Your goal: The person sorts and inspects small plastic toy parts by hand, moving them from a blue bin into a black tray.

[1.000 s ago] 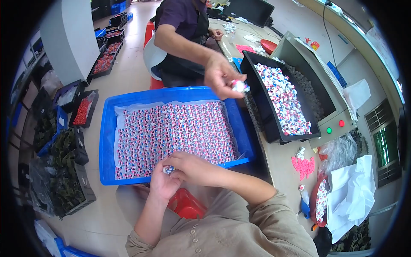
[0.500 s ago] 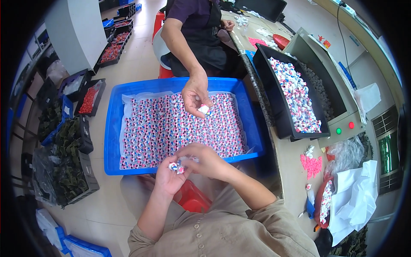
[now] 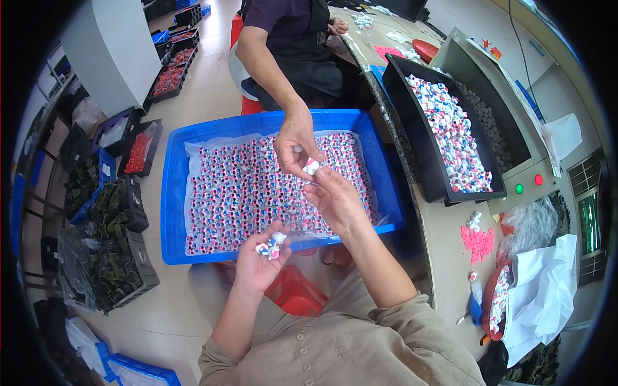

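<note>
Small white, pink and blue molded piece (image 3: 311,167) at the co-worker's hand (image 3: 295,145) and right hand (image 3: 336,201), above the blue tray (image 3: 168,212). Looks like a handover: best done with a light fingertip pinch, release only once secure. Right fingers part-curled, tips at piece; can't tell if gripping. Left hand (image 3: 256,269) palm-up, half open, cradling similar pieces (image 3: 273,252).

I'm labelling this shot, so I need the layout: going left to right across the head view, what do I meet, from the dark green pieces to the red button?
Green pieces → left hand → right hand → black bin → green button → red button.
</note>
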Demonstrator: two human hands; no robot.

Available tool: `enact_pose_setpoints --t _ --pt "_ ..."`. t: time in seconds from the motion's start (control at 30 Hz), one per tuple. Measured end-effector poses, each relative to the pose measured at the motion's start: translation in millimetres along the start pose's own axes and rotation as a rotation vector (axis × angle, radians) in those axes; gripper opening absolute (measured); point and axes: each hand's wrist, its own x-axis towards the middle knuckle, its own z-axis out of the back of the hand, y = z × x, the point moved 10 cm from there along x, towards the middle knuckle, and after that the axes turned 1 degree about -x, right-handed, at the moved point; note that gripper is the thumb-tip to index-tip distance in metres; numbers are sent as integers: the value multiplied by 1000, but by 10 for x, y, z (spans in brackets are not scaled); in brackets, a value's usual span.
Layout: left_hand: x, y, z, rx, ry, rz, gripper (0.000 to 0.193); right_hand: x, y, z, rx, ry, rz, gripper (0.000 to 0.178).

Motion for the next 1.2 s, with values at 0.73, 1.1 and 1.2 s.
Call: enact_pose_setpoints --t 0.73,1.1,1.2 --pt "-48 35 -65 38 25 26 38 -294 289 269 19 40 164 26" --pt "198 169 -73 60 -6 95 45 -1197 1087 991 -23 -140 409 28" --pt "489 198 38 48 117 266 44 -1491 1105 1054 -30 -140 467 25"
